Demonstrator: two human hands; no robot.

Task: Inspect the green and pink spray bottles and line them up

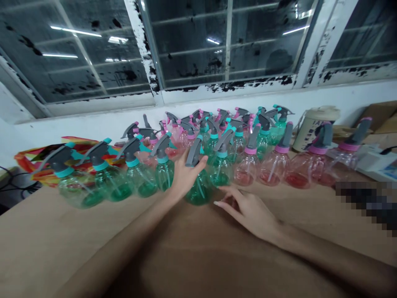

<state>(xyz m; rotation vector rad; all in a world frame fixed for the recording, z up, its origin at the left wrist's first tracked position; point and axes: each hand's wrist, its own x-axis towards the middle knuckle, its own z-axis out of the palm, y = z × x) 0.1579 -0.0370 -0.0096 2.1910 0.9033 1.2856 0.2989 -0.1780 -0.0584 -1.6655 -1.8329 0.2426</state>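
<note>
The left hand (185, 174) is wrapped around the neck of a round, translucent green plastic spray bottle (199, 192); just right of it, the half-open, empty right hand (249, 209) is at the brown wooden table (229, 248).

Spray bottles crowd a tabletop (198, 256) below a window (192, 45), several standing behind a front row. Near the middle, 1 front spray bottle (199, 192) has the left hand (186, 171) at its head, while the right hand (248, 207) is above the table, to that bottle's right and just beside it. To its left stand 4 bottles (141, 178); to its right, 5 more (273, 167). Behind the leftmost bottles lies a bag (27, 161), with cables (18, 186) at far left. A canister (302, 134) stands behind the right-hand bottles, cardboard (378, 116) to its right, and a device (378, 161) sits in front of the cardboard.
</note>
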